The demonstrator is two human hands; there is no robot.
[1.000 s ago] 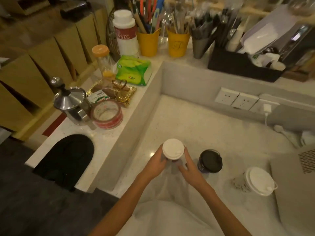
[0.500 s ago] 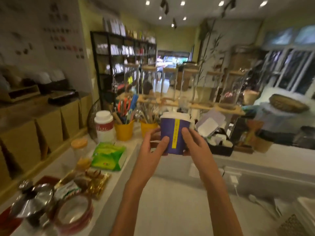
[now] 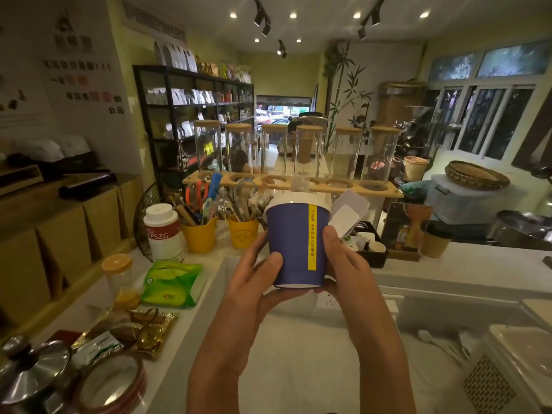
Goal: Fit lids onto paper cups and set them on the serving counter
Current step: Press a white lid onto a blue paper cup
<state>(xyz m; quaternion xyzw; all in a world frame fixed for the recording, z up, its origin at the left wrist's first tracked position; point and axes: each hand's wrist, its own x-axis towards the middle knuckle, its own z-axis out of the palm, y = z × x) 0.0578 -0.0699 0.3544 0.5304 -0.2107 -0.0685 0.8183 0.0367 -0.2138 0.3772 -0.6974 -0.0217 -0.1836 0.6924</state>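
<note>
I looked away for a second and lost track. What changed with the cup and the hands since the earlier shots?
The blue paper cup has gone up: a second ago it stood on the lower counter, and now both hands carry it at chest height toward the serving counter. The view tilted up with it. The left hand and right hand kept their grip, and the white lid stayed on.
</note>
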